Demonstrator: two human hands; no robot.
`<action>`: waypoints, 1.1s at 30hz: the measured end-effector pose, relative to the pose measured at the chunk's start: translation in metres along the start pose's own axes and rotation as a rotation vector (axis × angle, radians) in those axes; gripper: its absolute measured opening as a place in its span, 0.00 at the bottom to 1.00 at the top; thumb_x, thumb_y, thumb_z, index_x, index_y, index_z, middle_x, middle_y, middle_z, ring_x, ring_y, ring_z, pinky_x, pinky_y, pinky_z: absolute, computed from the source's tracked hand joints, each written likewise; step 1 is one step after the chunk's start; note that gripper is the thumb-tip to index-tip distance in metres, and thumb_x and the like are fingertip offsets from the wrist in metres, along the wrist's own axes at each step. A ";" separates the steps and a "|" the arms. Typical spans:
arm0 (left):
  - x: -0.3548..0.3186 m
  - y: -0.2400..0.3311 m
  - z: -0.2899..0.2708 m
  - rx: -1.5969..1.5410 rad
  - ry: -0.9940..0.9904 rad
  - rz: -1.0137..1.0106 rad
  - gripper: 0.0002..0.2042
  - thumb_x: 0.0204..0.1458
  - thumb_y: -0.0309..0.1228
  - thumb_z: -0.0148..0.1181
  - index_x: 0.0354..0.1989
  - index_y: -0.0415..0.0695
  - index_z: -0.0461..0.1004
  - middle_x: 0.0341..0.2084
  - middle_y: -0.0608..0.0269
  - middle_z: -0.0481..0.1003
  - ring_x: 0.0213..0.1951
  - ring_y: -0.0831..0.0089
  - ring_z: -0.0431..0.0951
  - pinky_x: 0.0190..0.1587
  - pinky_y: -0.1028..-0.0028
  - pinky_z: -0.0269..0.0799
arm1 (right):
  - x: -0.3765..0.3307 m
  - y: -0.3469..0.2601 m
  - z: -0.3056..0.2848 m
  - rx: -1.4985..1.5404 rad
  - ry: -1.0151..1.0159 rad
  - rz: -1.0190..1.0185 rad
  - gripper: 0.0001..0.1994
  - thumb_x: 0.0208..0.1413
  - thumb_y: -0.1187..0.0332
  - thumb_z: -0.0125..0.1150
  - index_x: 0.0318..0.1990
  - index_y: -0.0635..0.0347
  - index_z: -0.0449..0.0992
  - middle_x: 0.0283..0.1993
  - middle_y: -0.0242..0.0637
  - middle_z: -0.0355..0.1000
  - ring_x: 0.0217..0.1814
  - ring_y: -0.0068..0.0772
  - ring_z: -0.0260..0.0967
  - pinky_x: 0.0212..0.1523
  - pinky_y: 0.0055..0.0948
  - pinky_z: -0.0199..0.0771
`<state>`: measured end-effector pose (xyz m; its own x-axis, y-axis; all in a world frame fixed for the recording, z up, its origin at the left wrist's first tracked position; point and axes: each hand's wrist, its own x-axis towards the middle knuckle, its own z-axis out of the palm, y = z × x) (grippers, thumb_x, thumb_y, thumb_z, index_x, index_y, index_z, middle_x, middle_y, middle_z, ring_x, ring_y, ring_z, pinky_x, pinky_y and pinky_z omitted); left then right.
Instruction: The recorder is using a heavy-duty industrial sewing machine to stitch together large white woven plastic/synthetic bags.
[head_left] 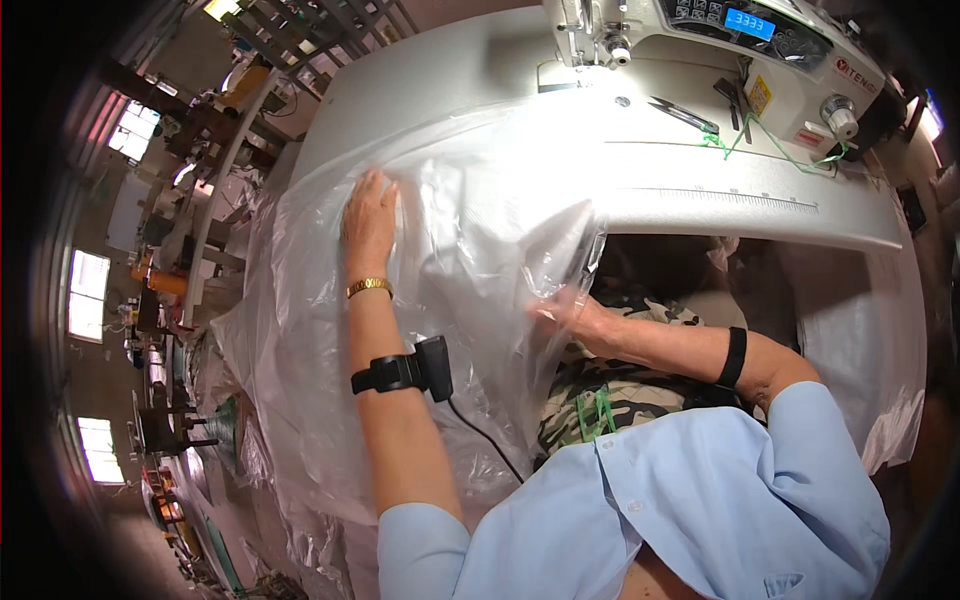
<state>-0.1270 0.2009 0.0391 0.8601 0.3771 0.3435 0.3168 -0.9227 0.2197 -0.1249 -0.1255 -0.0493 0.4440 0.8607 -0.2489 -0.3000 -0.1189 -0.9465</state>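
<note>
A large sheet of clear plastic film (455, 270) drapes over the left part of the sewing machine table and hangs down toward my lap. My left hand (370, 215) lies on the film with its fingers stretched forward. Lower and to the right, my right hand (562, 312) is at the film's right edge, near my lap. Motion and the shiny film blur its fingers, so their grip is unclear. Ahead of both hands, the needle area of the sewing machine (600, 45) stands under a bright light that washes out the film's far edge.
Tweezers (685, 114) and a dark slim tool (735, 102) lie on the pale tabletop (690, 165), with green thread (765, 130) nearby. A ruler scale (735, 197) runs along the front. A black cable (485, 437) hangs from my left forearm's strap. Cluttered racks stand left.
</note>
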 end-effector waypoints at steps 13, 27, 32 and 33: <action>0.006 -0.051 0.015 -0.159 0.036 0.032 0.23 0.64 0.42 0.51 0.62 0.41 0.71 0.64 0.55 0.67 0.68 0.58 0.62 0.70 0.64 0.57 | -0.108 -0.035 -0.045 0.293 -0.326 0.157 0.20 0.65 0.63 0.58 0.58 0.69 0.72 0.56 0.36 0.73 0.58 0.25 0.68 0.61 0.28 0.66; -0.137 0.231 -0.029 -0.492 -0.114 0.367 0.13 0.52 0.33 0.68 0.39 0.35 0.77 0.31 0.54 0.79 0.27 0.68 0.79 0.31 0.72 0.74 | -0.083 -0.002 -0.020 -0.170 0.162 -0.089 0.15 0.66 0.64 0.50 0.47 0.70 0.73 0.38 0.34 0.73 0.41 0.21 0.67 0.43 0.27 0.71; -0.166 0.231 -0.002 -0.583 -0.322 0.012 0.09 0.52 0.29 0.66 0.35 0.35 0.76 0.30 0.58 0.78 0.24 0.73 0.77 0.29 0.73 0.73 | -0.098 0.013 -0.021 0.074 0.217 -0.269 0.16 0.67 0.64 0.48 0.50 0.70 0.72 0.39 0.33 0.72 0.41 0.20 0.65 0.44 0.27 0.69; -0.169 0.231 0.000 -0.664 -0.479 -0.078 0.08 0.52 0.28 0.65 0.35 0.35 0.76 0.29 0.60 0.77 0.23 0.75 0.76 0.28 0.73 0.72 | -0.103 0.013 -0.023 0.065 0.212 -0.282 0.16 0.67 0.64 0.48 0.50 0.70 0.72 0.39 0.33 0.72 0.41 0.20 0.65 0.44 0.27 0.69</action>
<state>-0.1991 -0.0754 0.0318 0.9703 0.2246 -0.0895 0.2099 -0.5990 0.7728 -0.1555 -0.2272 -0.0404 0.6800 0.7328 -0.0235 -0.1908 0.1459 -0.9707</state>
